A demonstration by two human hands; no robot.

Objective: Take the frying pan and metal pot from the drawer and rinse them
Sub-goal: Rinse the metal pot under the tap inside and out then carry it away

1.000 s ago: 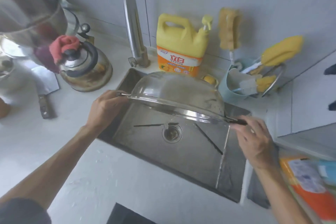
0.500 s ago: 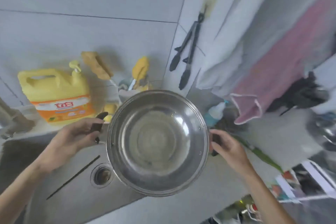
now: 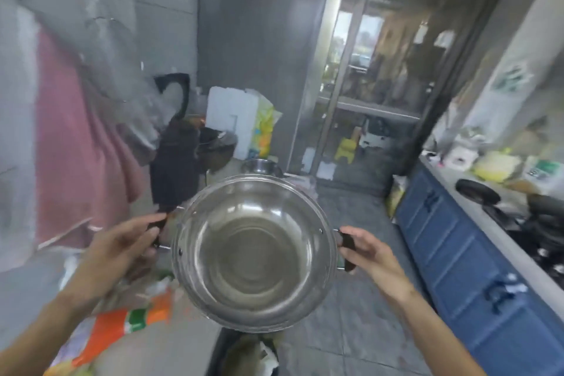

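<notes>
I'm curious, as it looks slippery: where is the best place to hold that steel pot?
By its two dark side handles, one from each side. The metal pot is round and smooth-walled; the left hand and right hand grip them so, mouth up.

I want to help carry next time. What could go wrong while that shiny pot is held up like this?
The round shiny steel pot hangs in the air over the grey tiled floor, held only by its small black side handles. The left hand and right hand may be wet, so it could slip. The blurred picture suggests fast turning; the pot might bump the blue cabinet.
</notes>
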